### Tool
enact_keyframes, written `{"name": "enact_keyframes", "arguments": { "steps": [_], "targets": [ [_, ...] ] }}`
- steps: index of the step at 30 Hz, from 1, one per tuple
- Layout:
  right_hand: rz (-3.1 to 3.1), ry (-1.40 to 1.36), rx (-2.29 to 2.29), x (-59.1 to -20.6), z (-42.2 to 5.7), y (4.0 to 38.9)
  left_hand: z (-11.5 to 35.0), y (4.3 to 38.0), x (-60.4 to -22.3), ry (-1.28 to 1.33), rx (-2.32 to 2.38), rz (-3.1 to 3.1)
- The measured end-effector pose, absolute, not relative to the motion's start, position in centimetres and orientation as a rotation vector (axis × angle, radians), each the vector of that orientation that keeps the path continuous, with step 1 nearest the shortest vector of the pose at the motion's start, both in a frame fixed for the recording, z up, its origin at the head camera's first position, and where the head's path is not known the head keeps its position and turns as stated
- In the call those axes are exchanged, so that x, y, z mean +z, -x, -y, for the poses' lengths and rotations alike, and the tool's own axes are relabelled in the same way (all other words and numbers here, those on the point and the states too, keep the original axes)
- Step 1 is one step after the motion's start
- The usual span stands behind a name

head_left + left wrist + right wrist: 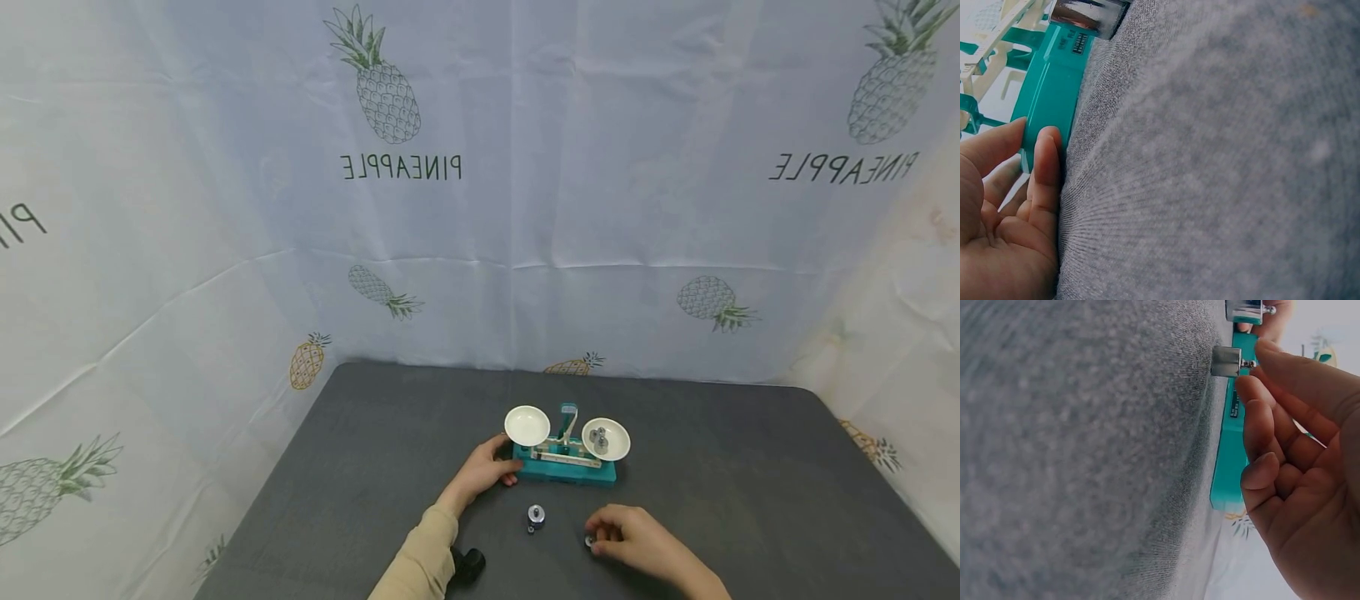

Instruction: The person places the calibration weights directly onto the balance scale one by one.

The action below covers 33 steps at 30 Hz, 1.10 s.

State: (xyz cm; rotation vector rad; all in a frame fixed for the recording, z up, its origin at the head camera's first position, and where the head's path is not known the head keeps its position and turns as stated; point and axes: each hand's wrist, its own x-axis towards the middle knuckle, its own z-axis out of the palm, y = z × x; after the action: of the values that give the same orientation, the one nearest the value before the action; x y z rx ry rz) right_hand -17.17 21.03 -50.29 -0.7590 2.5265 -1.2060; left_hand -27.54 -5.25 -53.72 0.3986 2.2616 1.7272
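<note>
A teal balance scale [566,472] with two white pans stands on the dark table. My left hand [480,473] grips the left end of its base; in the left wrist view the thumb and fingers [1047,156] lie on either side of that end. Several small metal weights [600,440] sit in the right pan [619,443], and the left pan [527,426] holds nothing. In front of the scale, my right hand [633,537] pinches the knob of a small metal weight [1227,361] between thumb and forefinger. That weight is upright, its bottom at the table surface.
A larger knobbed metal weight [536,514] stands on the table [720,467] between my hands, with a tiny metal piece right by it. Beside my left sleeve [420,550] lies a black object [469,566]. A pineapple-print curtain [525,217] hangs behind the table.
</note>
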Motion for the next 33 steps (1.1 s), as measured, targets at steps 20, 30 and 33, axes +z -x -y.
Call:
{"name": "enact_keyframes", "arguments": {
  "steps": [20,30,33],
  "targets": [
    [-2.55,0.825,-1.14,-50.98,-20.9,17.46,5.19,27.4,-53.66,-0.373,1.741,-2.25],
    [-2.613,0.853,-1.107,-50.68,-20.94,17.38,5.27,27.56,-53.66,-0.364,1.731,-2.245],
    [-2.65,0.866,-1.109,-50.25,-21.16,17.38,5.32,27.61,-53.74,-0.368,1.729,-2.248]
  ]
}}
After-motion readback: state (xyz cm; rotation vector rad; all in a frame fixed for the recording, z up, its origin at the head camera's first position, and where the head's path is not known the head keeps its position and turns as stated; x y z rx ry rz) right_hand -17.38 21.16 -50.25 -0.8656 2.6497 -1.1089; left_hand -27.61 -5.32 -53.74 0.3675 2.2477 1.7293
